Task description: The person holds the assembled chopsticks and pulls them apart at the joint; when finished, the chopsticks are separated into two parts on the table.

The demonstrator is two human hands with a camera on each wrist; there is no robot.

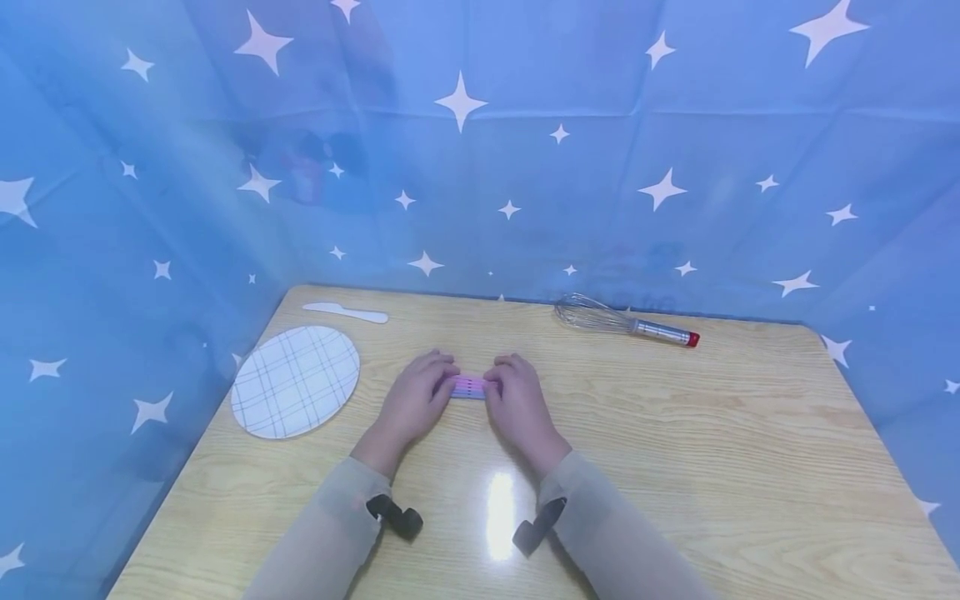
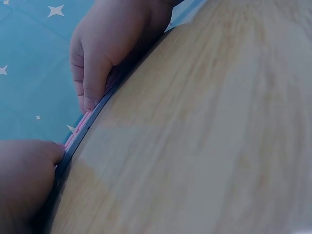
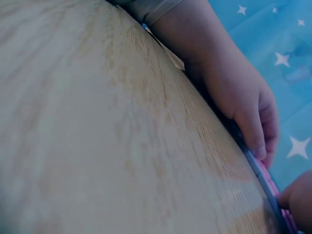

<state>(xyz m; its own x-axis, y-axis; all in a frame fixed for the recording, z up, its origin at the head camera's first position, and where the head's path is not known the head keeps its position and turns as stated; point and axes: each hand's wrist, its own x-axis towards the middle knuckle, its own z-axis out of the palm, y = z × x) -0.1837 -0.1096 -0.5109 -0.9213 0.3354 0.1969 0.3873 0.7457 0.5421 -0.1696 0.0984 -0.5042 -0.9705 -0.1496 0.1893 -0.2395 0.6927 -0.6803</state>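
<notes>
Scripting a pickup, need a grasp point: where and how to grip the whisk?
I'd take the whisk mid-handle, from above and the near side. The handle is slim and straight and points right; the far side looks tight, with the curtain close behind. The wire loops bulge and would probably flex.

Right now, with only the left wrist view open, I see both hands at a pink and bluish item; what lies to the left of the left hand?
Observer: A white checked disc lies to the left of the left hand.
Reviewer: Anything beyond that disc?
Observer: Yes, a white knife, near the far edge of the table.
Reviewer: And over on the other side?
Observer: A wire whisk lies beyond the right hand and to its right, apart from the pink and bluish item.
</notes>
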